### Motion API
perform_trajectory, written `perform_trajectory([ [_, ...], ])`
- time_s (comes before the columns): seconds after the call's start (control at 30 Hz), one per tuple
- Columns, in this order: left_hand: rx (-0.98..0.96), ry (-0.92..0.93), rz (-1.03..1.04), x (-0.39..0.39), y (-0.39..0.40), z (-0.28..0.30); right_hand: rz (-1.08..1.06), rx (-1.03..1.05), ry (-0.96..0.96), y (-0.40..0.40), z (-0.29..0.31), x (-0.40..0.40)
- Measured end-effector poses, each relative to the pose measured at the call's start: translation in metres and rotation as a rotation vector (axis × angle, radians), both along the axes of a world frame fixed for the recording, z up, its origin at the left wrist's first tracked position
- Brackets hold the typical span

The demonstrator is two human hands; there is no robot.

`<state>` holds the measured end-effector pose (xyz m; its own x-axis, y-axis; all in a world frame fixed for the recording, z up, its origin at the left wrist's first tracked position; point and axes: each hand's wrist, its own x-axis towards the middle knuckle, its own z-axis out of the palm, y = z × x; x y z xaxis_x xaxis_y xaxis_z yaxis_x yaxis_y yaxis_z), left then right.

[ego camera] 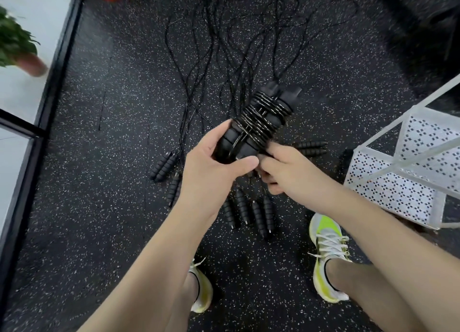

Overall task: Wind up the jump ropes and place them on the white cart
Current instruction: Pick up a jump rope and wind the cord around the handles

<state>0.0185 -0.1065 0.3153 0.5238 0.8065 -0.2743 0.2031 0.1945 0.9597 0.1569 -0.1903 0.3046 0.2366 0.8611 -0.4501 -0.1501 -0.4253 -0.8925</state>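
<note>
Left hand [211, 162] curled round the lower end of a wound jump rope [258, 122], right hand [286, 169] pinching its cord just beside, black foam handles paired, cord coiled tightly around them, held above the floor, white cart [403, 172] near right, partly cut off, right fingertips hidden.

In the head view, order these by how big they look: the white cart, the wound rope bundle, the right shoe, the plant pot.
1. white cart, partly cropped
2. wound rope bundle, nearer the camera, so unsure
3. right shoe, looks close to the bundle
4. plant pot, blurred
</note>
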Motion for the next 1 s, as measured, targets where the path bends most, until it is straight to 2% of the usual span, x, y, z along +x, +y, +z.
perform_trajectory([
  [0.17,0.298,0.234,-0.005,0.001,-0.003,0.003,-0.108,0.023,0.347,0.0,0.01,0.003],
  [0.27,0.497,0.366,-0.023,0.005,-0.013,0.006,-0.104,0.044,0.258,-0.001,0.009,0.003],
  [0.33,0.54,0.437,-0.06,0.008,-0.018,0.005,-0.076,0.053,0.181,-0.003,0.005,0.004],
  [0.43,0.476,0.438,-0.107,0.008,-0.019,0.005,-0.02,0.046,0.148,-0.005,0.0,0.008],
  [0.7,0.093,0.16,-0.19,-0.003,0.005,0.012,0.112,-0.04,-0.076,-0.005,0.004,0.018],
  [0.83,0.11,0.187,-0.294,-0.007,0.012,0.005,0.156,-0.029,-0.037,-0.006,0.014,0.018],
  [0.9,0.159,0.199,-0.295,-0.008,0.012,0.004,0.125,-0.047,-0.019,-0.007,0.016,0.015],
  [1.0,0.237,0.212,-0.245,-0.006,0.009,0.006,0.088,-0.05,-0.089,-0.006,0.018,0.011],
])
